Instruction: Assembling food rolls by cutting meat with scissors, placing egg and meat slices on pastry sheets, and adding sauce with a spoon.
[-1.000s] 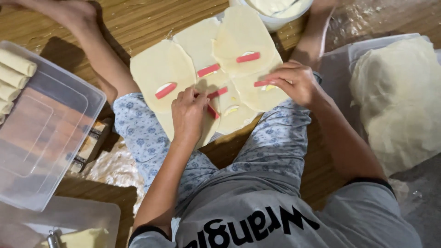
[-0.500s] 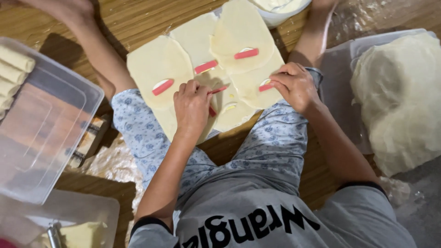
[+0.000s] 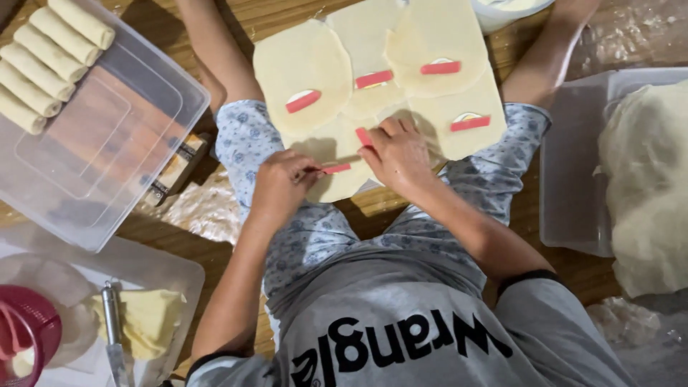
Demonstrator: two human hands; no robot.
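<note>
Several pale round wrapper sheets (image 3: 304, 61) lie spread on the wooden floor between my legs, most topped with a red strip (image 3: 303, 101) of filling. My left hand (image 3: 283, 188) pinches a red strip (image 3: 335, 169) at the near edge of the closest sheet (image 3: 337, 188). My right hand (image 3: 396, 154) rests on the same sheet just right of it, fingers curled down, touching another red strip (image 3: 364, 136). Other strips lie on the far sheets, one (image 3: 374, 79) in the middle and one (image 3: 470, 123) at the right.
A clear plastic box (image 3: 122, 136) at the left holds several rolled wrappers (image 3: 43, 57). A tray (image 3: 179, 276) near left carries a yellow block (image 3: 147, 322) and a knife (image 3: 113, 322). A tub (image 3: 570, 179) at right holds a pile of pale dough sheets (image 3: 645, 179). A white bowl (image 3: 502, 14) sits at top.
My right hand has moved left from the right-hand sheet to the near sheet. My left hand has shifted down toward me with a red strip. The camera view has shifted.
</note>
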